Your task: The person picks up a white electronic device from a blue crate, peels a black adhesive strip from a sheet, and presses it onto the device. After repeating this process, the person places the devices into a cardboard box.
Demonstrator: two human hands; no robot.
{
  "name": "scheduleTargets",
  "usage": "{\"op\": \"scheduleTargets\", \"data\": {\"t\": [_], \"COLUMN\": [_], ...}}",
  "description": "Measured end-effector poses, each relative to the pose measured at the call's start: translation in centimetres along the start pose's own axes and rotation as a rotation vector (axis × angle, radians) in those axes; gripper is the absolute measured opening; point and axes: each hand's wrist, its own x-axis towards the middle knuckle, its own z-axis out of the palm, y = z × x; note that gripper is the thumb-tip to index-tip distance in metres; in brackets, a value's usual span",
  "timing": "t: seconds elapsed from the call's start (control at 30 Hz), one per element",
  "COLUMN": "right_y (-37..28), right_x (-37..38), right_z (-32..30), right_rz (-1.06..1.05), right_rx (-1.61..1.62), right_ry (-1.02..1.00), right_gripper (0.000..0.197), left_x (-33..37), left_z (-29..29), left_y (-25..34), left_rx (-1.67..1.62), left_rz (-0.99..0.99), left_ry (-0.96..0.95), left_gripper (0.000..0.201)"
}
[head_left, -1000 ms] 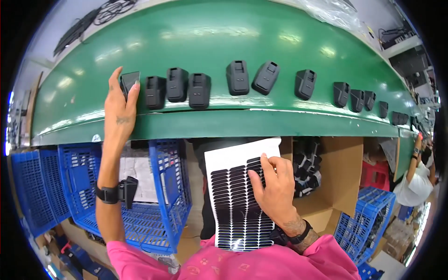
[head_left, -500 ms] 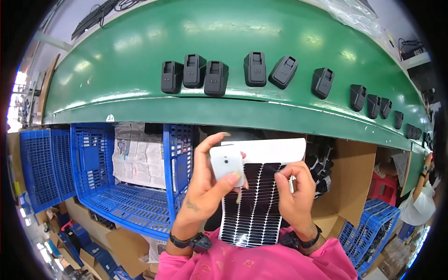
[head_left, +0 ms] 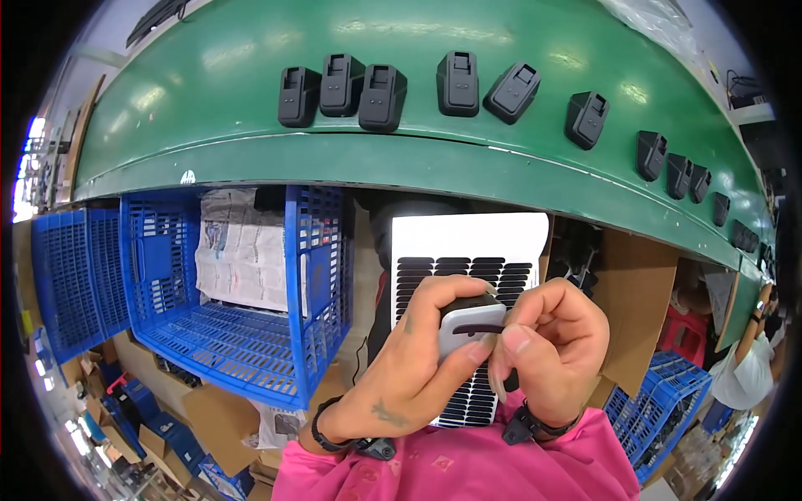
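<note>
A light grey plastic casing (head_left: 451,336) with rounded corners and a darker back is gripped between the thumb and fingers of my left hand (head_left: 401,371). Across its pale face lies a dark curved sticker (head_left: 469,330). The thumb and forefinger of my right hand (head_left: 558,346) pinch at the sticker's right end, close against the casing. Beneath both hands, a white sheet (head_left: 472,238) with rows of dark curved stickers rests over my lap; my hands cover part of it.
Several black blocky devices (head_left: 380,98) stand in a row along the green workbench (head_left: 251,100). To the left is a blue plastic crate (head_left: 225,355) lined with newspaper. A cardboard box (head_left: 631,301) and another blue crate (head_left: 660,401) are on the right.
My right hand has left the sticker sheet and come to the casing. The casing has been tilted, and the dark sticker now lies across it. The bench and crates sit higher in view.
</note>
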Motion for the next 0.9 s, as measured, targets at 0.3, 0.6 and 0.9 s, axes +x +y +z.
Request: {"op": "scheduleTargets", "data": {"t": [0.3, 0.6, 0.9], "right_y": [0.4, 0.6, 0.9], "right_x": [-0.4, -0.4, -0.6], "right_z": [0.0, 0.2, 0.0], "right_rz": [-0.007, -0.033, -0.048], "right_rx": [0.012, 0.014, -0.023], "right_ry": [0.044, 0.06, 0.088], "right_gripper": [0.009, 0.008, 0.009], "left_x": [0.1, -0.2, 0.0], "left_z": [0.5, 0.8, 1.1], "left_y": [0.1, 0.3, 0.1], "left_rx": [0.062, 0.014, 0.102], "left_rz": [0.089, 0.045, 0.098], "left_ry": [0.049, 0.059, 0.075], "left_gripper": [0.046, 0.047, 0.047]}}
